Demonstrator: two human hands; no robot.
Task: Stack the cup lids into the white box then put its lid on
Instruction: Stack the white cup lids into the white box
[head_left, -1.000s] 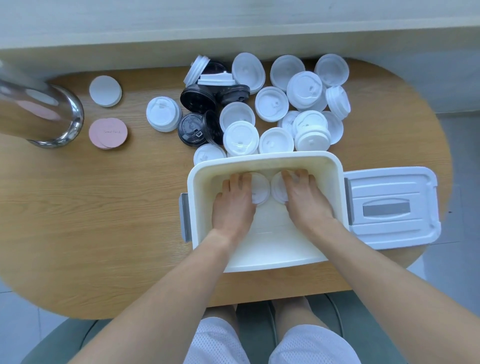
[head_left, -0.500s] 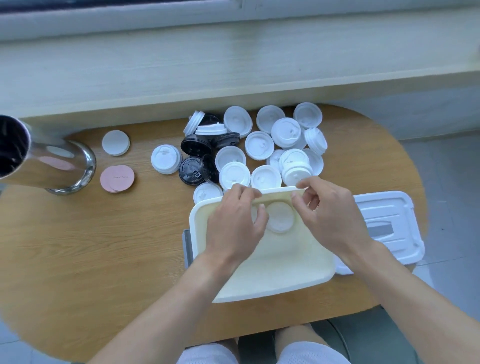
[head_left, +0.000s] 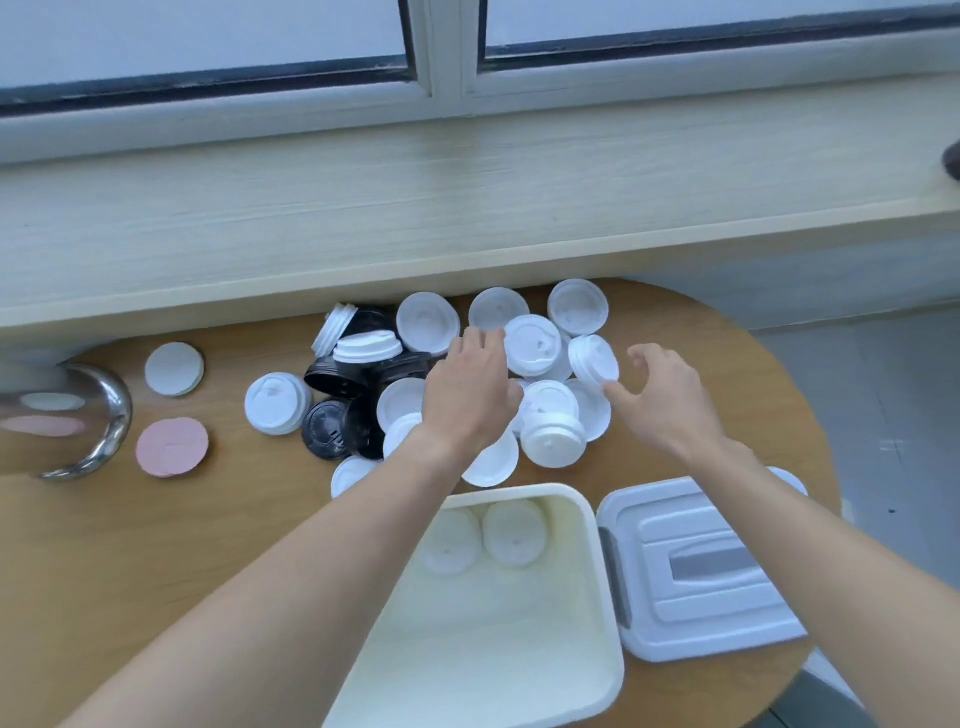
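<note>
Counter (head_left: 156, 545) first: a wooden top carrying everything, with my white box (head_left: 587, 525) open at its near edge and the box's lid (head_left: 691, 566) lying flat just right of it, touching the box's side. Two white cup lids (head_left: 511, 530) lie side by side on the box floor at its far end; the rest of the floor is bare, so I judge the stacking barely begun. Beyond the box sits the pile of lids (head_left: 532, 345), mostly white with a few black ones (head_left: 324, 428) on its left, some tipped on edge. Both my arms reach over the box to that pile. My left hand (head_left: 470, 395) lies palm down on the middle of it, fingers loosely bent over the lids; whether it grips one I cannot tell. My right hand (head_left: 662, 397) hovers spread and empty, its fingertips just beside a tilted white lid (head_left: 595, 361). The step in hand is picking up the next lids. Next I should close each hand on a lid or a nested stack, keep it level, and set it onto the two in the box. The lid goes on last.
</note>
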